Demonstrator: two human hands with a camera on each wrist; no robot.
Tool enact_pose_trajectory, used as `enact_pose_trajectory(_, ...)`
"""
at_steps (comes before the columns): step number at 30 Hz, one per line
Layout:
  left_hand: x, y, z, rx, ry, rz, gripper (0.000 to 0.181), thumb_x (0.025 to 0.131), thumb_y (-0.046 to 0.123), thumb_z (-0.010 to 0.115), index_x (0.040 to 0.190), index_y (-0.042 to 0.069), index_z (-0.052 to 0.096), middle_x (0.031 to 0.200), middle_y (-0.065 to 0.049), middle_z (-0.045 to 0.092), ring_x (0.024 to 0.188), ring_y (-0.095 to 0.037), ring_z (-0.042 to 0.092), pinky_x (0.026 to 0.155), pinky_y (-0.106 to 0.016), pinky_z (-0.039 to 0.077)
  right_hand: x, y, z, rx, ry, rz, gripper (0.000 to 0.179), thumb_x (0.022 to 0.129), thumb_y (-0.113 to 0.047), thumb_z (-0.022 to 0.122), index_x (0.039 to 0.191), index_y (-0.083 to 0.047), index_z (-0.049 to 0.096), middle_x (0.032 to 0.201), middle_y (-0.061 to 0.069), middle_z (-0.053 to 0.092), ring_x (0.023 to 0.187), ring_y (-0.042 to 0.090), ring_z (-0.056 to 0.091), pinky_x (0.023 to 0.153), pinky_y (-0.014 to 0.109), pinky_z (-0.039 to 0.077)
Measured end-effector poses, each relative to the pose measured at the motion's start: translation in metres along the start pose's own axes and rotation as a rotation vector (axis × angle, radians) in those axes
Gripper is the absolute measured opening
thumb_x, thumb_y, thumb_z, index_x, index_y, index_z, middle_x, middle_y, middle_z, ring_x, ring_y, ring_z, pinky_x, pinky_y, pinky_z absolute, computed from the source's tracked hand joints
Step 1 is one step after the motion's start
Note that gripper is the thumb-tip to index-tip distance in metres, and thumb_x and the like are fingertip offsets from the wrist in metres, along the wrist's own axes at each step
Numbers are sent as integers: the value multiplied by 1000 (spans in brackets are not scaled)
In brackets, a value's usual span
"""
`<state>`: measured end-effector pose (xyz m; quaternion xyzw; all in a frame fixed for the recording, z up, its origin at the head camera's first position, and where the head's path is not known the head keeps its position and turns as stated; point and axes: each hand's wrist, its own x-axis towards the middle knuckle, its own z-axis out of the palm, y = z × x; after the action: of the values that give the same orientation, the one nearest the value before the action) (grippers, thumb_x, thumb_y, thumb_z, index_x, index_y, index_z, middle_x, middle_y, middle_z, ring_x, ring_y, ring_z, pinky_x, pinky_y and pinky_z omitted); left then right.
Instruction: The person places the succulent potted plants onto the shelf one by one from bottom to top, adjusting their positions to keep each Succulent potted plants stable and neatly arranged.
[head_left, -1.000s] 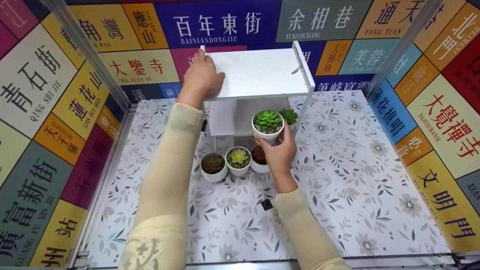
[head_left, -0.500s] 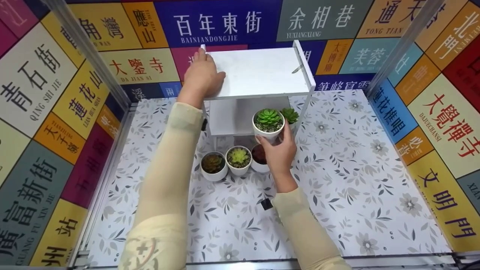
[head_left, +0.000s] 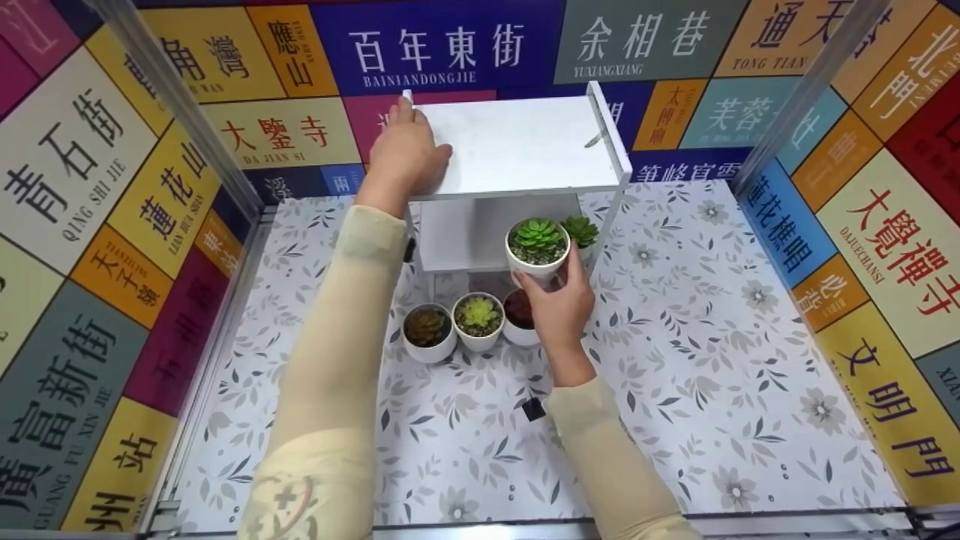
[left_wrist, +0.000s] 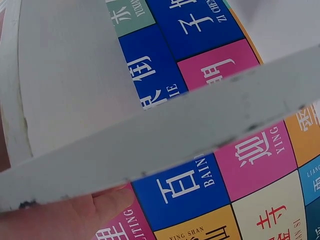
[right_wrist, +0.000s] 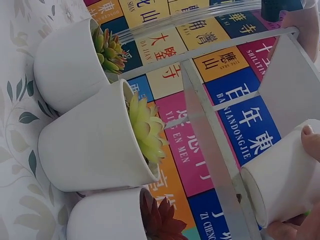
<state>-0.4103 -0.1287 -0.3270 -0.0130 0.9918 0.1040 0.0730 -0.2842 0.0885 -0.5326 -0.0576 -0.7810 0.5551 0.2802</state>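
Observation:
My left hand [head_left: 405, 150] holds the left end of the white two-tier shelf [head_left: 517, 142], its thumb lying on the top board. In the left wrist view the fingers [left_wrist: 107, 202] show behind a white bar. My right hand [head_left: 559, 304] grips a white pot with a green succulent [head_left: 538, 238], in front of the shelf's lower tier. The right wrist view shows the base of this pot [right_wrist: 275, 180] close to the lower board's edge. Just behind it, a second green succulent [head_left: 579, 231] stands at the lower tier's right end, its pot mostly hidden.
Before the shelf, three potted succulents stand in a row on the floral table cover [head_left: 697, 420]: a brownish one [head_left: 426, 330], a yellow-green one [head_left: 478, 315] and a dark red one [head_left: 519, 309], partly hidden by my right hand. Printed panels [head_left: 442, 45] enclose the table.

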Motion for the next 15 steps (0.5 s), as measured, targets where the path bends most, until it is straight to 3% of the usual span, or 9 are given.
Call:
enact_pose_trajectory(7, 2, 0, 2, 5, 8, -7, 84, 110, 48, 40, 169, 0, 4, 179, -14, -13, 168, -29, -8, 137, -42, 1, 0, 3, 1, 125, -10, 31, 78, 84, -13, 92, 153, -3, 56, 140, 19, 70, 121, 32, 74, 100, 36, 63)
enact_pose_trajectory(15, 1, 1, 1, -1, -3, -8, 83, 111, 49, 39, 170, 2, 4, 179, -13, -14, 168, -28, -8, 137, -42, 1, 3, 7, 3, 100, 13, 22, 72, 82, -14, 93, 145, -3, 61, 131, 17, 72, 114, 30, 75, 95, 36, 65)
